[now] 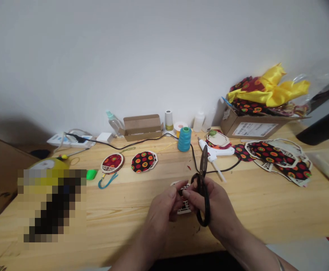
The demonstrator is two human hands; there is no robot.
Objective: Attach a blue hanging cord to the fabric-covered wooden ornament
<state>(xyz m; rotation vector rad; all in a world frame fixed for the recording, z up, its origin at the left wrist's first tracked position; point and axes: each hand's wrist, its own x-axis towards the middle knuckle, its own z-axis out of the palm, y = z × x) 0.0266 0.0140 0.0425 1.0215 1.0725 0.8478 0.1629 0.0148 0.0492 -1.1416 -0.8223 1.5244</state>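
"Plain pale wall [96,67] at the back, and a light wooden desk [110,214] running across below it. How are the arms placed?"

"Both forearms come up from the bottom edge and lean inward. The left hand [159,209] slants up to the right, back upward; the right hand [219,209] slants up to the left, so their fingertips meet near the middle."

"And the left fingers?"

"Bent, with thumb and forefinger close together. Whether they're shut on anything, I can't tell; the tips are partly hidden."

"The right ones?"

"Curled closed around the dark scissors [203,162], blades pointing up and away, handle loops hanging down beside the palm. Thumb and forefinger come together too, but what's between them is too small to make out."

"Where's the lattice piece [184,207]?"

"Right behind the fingertips, between the two hands, partly covered. I can't tell if it's lifted or lying flat."

"What else is on the desk?"

"Left of the hands, a round patterned piece [112,163] with a blue cord [108,181], then an octagonal patterned piece [143,162]. Beyond the scissors stands a teal thread cone [184,140], with a white glue gun [219,151] to its right."

"And toward the wall?"

"An open small carton [141,132], and at the right a cardboard box [251,128] heaped with patterned fabric and yellow cloth [277,92]."
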